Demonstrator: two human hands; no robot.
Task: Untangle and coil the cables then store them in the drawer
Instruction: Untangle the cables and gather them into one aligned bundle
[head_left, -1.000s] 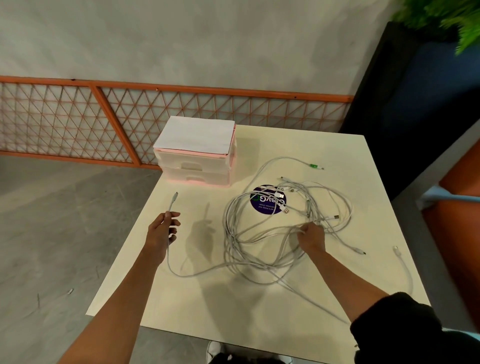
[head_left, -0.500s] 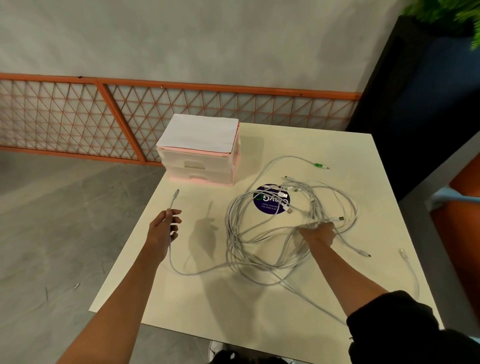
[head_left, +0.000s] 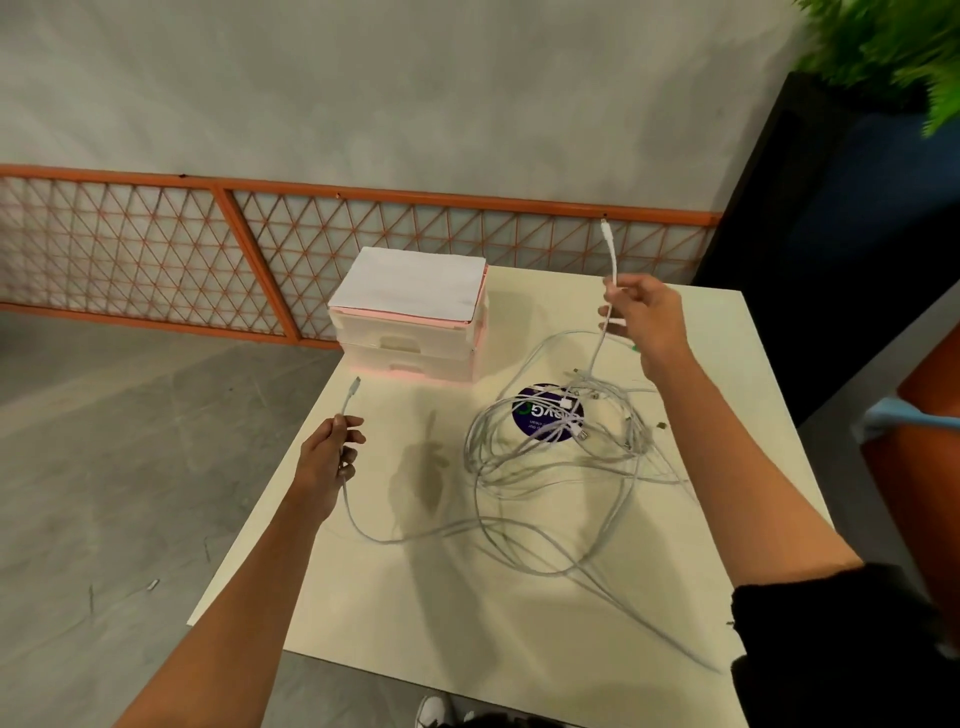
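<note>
A tangle of white cables (head_left: 558, 457) lies on the cream table (head_left: 426, 618), over a round purple sticker (head_left: 545, 413). My left hand (head_left: 327, 457) is shut on one cable near its plug, at the table's left edge; the plug (head_left: 355, 387) sticks up past my fingers. My right hand (head_left: 644, 319) is raised above the table's far side, pinching another cable end whose plug (head_left: 605, 228) points upward. That cable hangs from my fingers down into the tangle. A small white and pink drawer unit (head_left: 410, 322) stands at the far left corner, both drawers shut.
An orange lattice railing (head_left: 208, 249) runs behind the table. A dark planter (head_left: 831, 234) with a green plant stands at the far right. An orange seat (head_left: 924, 441) is close on the right. Grey floor lies to the left.
My right hand has left the tangle and risen toward the table's far side, lifting a cable end with it. My left hand has kept its hold in the same place.
</note>
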